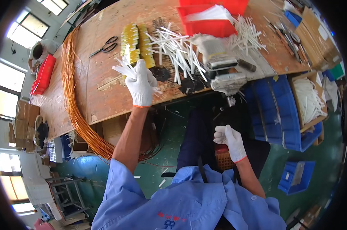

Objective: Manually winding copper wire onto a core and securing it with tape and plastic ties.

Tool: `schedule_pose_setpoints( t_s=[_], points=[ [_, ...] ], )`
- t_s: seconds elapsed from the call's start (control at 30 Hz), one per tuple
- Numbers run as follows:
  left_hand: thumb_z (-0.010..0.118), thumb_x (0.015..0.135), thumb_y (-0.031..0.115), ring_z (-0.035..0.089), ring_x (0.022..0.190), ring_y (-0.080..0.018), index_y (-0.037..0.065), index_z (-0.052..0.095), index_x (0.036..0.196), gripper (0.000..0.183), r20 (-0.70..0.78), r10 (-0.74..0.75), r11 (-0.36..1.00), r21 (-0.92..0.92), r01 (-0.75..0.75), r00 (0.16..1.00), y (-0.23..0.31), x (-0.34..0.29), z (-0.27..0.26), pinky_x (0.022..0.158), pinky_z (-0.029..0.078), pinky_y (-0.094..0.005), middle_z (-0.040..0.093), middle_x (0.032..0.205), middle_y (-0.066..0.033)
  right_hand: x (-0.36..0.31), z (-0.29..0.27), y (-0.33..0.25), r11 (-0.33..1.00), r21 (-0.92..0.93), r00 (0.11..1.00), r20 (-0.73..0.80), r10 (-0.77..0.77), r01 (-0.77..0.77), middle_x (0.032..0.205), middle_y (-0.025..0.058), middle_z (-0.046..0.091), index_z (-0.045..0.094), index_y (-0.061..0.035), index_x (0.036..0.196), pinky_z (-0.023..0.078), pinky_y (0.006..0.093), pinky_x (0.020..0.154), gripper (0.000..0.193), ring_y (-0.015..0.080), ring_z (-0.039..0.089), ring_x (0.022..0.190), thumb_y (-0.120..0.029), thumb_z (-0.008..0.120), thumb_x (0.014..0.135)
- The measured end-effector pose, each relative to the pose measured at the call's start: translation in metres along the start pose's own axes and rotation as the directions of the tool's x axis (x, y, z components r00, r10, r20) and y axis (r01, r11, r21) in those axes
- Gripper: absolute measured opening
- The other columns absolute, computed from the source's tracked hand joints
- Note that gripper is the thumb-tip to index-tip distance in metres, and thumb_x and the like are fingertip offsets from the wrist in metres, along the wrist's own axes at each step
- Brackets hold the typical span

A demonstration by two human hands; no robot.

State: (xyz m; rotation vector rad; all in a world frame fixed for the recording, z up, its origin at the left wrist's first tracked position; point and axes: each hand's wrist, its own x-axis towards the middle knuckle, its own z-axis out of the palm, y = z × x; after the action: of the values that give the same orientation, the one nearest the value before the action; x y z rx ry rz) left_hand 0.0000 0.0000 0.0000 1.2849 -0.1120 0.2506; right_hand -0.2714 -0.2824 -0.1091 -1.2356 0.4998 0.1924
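Note:
My left hand (140, 85), in a white knitted glove with an orange cuff, is closed around a small bunch of thin white strips (124, 69). It is raised over the front part of the wooden table, and the strips' ends stick out to its left. Beyond it lie yellow comb-edged pieces (130, 44) and a loose heap of similar white strips (177, 51). Over my lap, below the table edge, my gloved right hand (231, 142) has its fingers curled in and the thumb against them. Whether anything is inside them is hidden.
A machine partly wrapped in plastic (225, 65) sits at the table edge. Behind are red bins (208, 23); scissors (104, 47) and a long copper-coloured wire bundle (69, 76) lie left. A blue crate (271, 111) stands right. Another person (43, 50) sits far left.

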Motion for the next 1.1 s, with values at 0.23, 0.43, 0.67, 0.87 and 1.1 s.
schedule_pose_setpoints(
  t_s=[0.23, 0.43, 0.67, 0.87, 1.1],
  points=[
    [0.066, 0.113, 0.047, 0.04, 0.039, -0.0113, 0.016, 0.047, 0.065, 0.061, 0.084, -0.378, 0.925, 0.082, 0.371, 0.922, 0.004, -0.01, -0.009, 0.037, 0.031, -0.0299, 0.041, 0.054, 0.0025, -0.018, 0.095, -0.078, 0.927, -0.277, 0.953, 0.238, -0.189, 0.253, 0.107, 0.0127, 0.081, 0.076, 0.0059, 0.129, 0.063, 0.0315, 0.092, 0.034, 0.0161, 0.077, 0.097, -0.023, 0.063, 0.116],
    [0.067, 0.113, 0.045, 0.038, 0.043, -0.0082, 0.012, 0.055, 0.08, 0.048, 0.545, -0.613, 0.745, 0.16, 0.647, 0.572, 0.076, -0.074, -0.01, 0.039, 0.028, -0.0279, 0.044, 0.06, 0.0037, -0.005, 0.155, -0.161, 0.645, -0.331, 0.725, 0.35, -0.594, 0.688, 0.125, 0.0137, 0.077, 0.067, 0.002, 0.145, 0.059, 0.0346, 0.099, 0.049, 0.02, 0.075, 0.112, -0.031, 0.075, 0.11],
    [0.064, 0.114, 0.049, 0.037, 0.041, -0.0092, 0.013, 0.046, 0.069, 0.061, 0.706, -0.642, 0.577, 0.188, 0.795, 0.299, 0.102, -0.137, -0.027, 0.035, 0.028, -0.0275, 0.046, 0.058, -0.0007, -0.009, 0.195, -0.184, 0.953, -0.031, 0.806, 0.543, -0.236, 0.3, 0.111, 0.0118, 0.08, 0.075, 0.0037, 0.125, 0.061, 0.0348, 0.097, 0.037, 0.021, 0.077, 0.106, -0.027, 0.055, 0.119],
    [0.053, 0.12, 0.045, 0.03, 0.042, -0.0064, 0.013, 0.046, 0.067, 0.062, 0.817, -0.559, 0.362, 0.088, 0.928, 0.141, 0.107, -0.173, -0.056, 0.036, 0.023, -0.0253, 0.042, 0.058, 0.0, 0.017, 0.186, -0.223, 0.895, 0.384, 0.775, 0.485, -0.405, 0.228, 0.118, 0.0244, 0.079, 0.071, 0.0083, 0.126, 0.061, 0.0517, 0.104, 0.052, 0.0394, 0.077, 0.112, -0.033, 0.04, 0.121],
    [0.045, 0.119, 0.059, 0.025, 0.043, -0.0061, 0.013, 0.048, 0.077, 0.062, 0.834, -0.455, 0.252, -0.218, 0.943, 0.314, 0.093, -0.195, -0.081, 0.035, 0.022, -0.0244, 0.04, 0.062, -0.0001, -0.007, 0.204, -0.252, 0.562, 0.261, 0.527, 0.196, -0.827, 0.785, 0.132, 0.0249, 0.075, 0.064, 0.0067, 0.14, 0.057, 0.0464, 0.107, 0.059, 0.0351, 0.074, 0.119, -0.044, 0.039, 0.123]
  ],
)
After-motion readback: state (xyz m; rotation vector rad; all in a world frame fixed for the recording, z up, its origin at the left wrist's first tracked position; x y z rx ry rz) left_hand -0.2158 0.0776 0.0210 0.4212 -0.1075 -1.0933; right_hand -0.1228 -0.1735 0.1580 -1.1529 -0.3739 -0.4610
